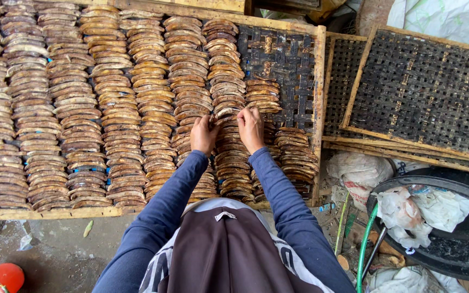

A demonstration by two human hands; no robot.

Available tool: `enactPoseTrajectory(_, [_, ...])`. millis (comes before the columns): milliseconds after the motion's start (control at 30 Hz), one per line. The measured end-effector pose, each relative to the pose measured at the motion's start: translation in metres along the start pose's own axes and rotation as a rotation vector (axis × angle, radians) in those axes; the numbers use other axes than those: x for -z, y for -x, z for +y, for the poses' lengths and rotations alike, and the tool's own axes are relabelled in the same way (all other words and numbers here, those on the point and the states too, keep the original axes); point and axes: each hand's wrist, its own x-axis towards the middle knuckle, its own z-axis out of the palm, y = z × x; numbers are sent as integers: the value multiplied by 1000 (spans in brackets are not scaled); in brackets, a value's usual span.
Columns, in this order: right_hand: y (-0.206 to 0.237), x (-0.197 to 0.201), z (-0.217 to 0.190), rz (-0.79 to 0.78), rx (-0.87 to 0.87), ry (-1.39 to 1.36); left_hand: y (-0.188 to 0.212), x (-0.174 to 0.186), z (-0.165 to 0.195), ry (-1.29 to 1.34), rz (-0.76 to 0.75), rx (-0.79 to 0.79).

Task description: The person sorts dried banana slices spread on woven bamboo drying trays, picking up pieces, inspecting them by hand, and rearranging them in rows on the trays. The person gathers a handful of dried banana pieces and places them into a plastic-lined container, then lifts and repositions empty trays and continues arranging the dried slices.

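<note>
The brown dried banana slices (229, 116) lie in overlapping columns on a woven bamboo drying rack (289, 59), and both hands, left hand (204, 134) and right hand (251, 129), press curled fingers onto slices in the column between them, seemingly mid-way through arranging that row. Bare mesh shows only at the rack's upper right, so further slices call for that gap. Empty racks (419, 92), crumpled plastic bags (408, 211) and a black tub (462, 244) crowd the right.

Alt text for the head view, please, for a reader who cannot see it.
Seen from above, a person's left hand and right hand press on a column of brown dried banana slices, one of many overlapping rows on a wood-framed woven drying rack. Empty racks lie to the right.
</note>
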Motion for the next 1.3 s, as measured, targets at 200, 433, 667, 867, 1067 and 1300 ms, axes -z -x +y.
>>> enactPoseTrajectory(200, [6,-1,13,118,99,77,-8,-7,-2,-176,-11,-9])
enactPoseTrajectory(433, [34,43,53,227,-365,-636,4,7,-6,643,-109,279])
enactPoseTrajectory(667, [105,34,-16,-66,-209,-796,34,-14,33,1484,-399,623])
enactPoseTrajectory(867, [119,30,-8,-32,-243,-779,45,-25,44,1528,-469,621])
enactPoseTrajectory(1067, [101,61,32,-46,-362,-854,41,-22,47,1461,-531,587])
enactPoseTrajectory(1300, [83,68,53,-43,-297,-856,38,-48,26,1255,-456,492])
